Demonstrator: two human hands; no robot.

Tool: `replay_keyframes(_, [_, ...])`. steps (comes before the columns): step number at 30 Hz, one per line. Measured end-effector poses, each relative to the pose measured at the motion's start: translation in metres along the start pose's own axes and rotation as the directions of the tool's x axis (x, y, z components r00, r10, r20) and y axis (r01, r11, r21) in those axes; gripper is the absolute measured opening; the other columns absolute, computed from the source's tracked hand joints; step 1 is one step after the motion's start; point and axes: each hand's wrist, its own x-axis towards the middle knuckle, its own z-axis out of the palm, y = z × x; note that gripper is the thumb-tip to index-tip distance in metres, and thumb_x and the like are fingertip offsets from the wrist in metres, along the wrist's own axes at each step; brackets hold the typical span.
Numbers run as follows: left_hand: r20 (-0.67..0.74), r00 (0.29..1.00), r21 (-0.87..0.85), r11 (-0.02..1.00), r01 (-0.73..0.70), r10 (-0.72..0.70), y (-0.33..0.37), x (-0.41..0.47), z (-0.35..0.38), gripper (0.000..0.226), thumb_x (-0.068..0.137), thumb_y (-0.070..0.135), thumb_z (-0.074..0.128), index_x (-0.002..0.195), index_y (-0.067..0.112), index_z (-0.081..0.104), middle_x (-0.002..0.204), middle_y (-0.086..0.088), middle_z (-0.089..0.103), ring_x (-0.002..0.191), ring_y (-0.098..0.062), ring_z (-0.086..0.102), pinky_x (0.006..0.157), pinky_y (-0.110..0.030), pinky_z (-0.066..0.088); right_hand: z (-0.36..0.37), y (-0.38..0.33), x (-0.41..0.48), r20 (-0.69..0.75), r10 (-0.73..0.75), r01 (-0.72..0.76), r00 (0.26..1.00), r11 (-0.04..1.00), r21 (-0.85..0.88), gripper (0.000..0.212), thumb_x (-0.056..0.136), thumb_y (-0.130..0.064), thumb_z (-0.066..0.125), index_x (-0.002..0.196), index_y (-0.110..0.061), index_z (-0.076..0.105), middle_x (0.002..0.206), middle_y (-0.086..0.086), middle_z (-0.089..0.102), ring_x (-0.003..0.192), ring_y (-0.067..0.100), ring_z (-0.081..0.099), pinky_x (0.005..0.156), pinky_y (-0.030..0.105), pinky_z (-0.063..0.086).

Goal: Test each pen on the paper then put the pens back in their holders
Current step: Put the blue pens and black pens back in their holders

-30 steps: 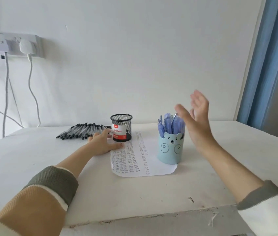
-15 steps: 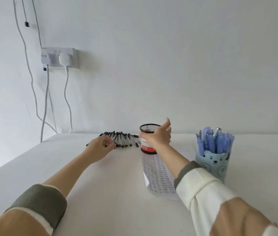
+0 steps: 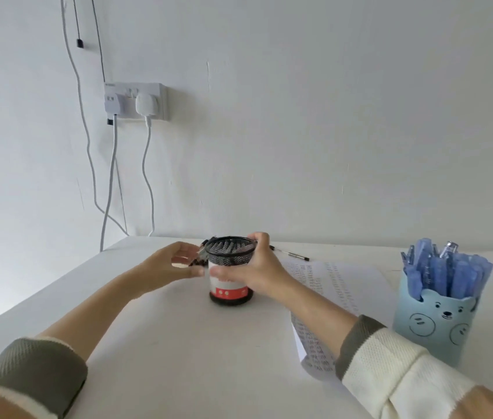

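While the right hand [image 3: 257,272] wraps the mesh holder [image 3: 230,272] at frame centre and the left hand [image 3: 175,264] clutches black pens [image 3: 198,260] beside it, a nudge could tip the holder.

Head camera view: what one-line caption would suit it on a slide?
Right hand grips the mesh holder while left hand gathers black pens; blue pens fill the bear cup.

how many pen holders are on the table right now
2. The black mesh holder stands mid-table, gripped by the right hand. The blue bear holder, full of blue pens, stands at the right, beside the paper.
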Motion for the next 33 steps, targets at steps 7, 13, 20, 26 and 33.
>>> replay_keyframes(7, [0.335,0.939,-0.142,0.989,-0.028,0.074,0.012,-0.017,0.008,0.062,0.078,0.007,0.078,0.133,0.015,0.051,0.130,-0.003,0.063,0.122,-0.016,0.058,0.100,-0.032,0.048,0.002,-0.032,0.013,0.179,0.070,-0.098,0.981,0.983,0.154,0.091,0.084,-0.077,0.021,0.154,-0.019,0.023,0.156,0.007,0.033,0.142,0.023,0.031,0.116,0.040,0.023])
replay_keyframes(13, [0.253,0.966,-0.145,0.989,-0.026,0.062,0.013,-0.012,0.011,0.059,0.072,0.016,0.083,0.125,0.018,0.058,0.121,0.001,0.068,0.116,-0.014,0.061,0.103,-0.037,0.047,-0.033,0.013,0.079,-0.167,0.361,-0.398,0.917,0.816,-0.420,0.073,0.086,-0.066,0.037,0.125,-0.006,0.057,0.121,0.015,0.058,0.112,0.030,0.056,0.098,0.035,0.041])
replay_keyframes(20, [0.245,0.968,-0.116,0.993,-0.023,0.051,0.011,-0.010,0.008,0.061,0.074,0.014,0.084,0.128,0.021,0.056,0.122,0.005,0.068,0.116,-0.010,0.061,0.103,-0.034,0.047,-0.010,0.020,0.117,-0.140,0.511,-0.453,0.848,0.563,-0.691,0.128,0.051,-0.098,0.046,0.150,-0.017,0.036,0.156,0.012,0.033,0.141,0.036,0.032,0.115,0.043,0.031])
replay_keyframes(26, [0.227,0.973,-0.096,0.995,-0.025,0.046,0.010,-0.010,0.004,0.060,0.073,0.014,0.084,0.126,0.023,0.057,0.120,0.007,0.068,0.115,-0.009,0.061,0.102,-0.032,0.048,0.013,0.089,0.238,-0.001,0.700,-0.404,0.714,0.410,-0.818,0.126,0.031,-0.085,0.066,0.137,-0.017,0.052,0.130,0.015,0.057,0.110,0.040,0.057,0.087,0.050,0.049])
replay_keyframes(33, [0.207,0.978,-0.086,0.996,-0.016,0.034,0.007,-0.011,-0.003,0.060,0.072,0.015,0.085,0.125,0.023,0.058,0.119,0.008,0.069,0.114,-0.008,0.062,0.101,-0.030,0.048,0.013,0.013,0.171,0.019,0.718,-0.344,0.696,0.356,-0.869,0.069,0.100,-0.050,0.038,0.150,-0.003,0.030,0.149,0.019,0.041,0.130,0.034,0.047,0.104,0.042,0.042])
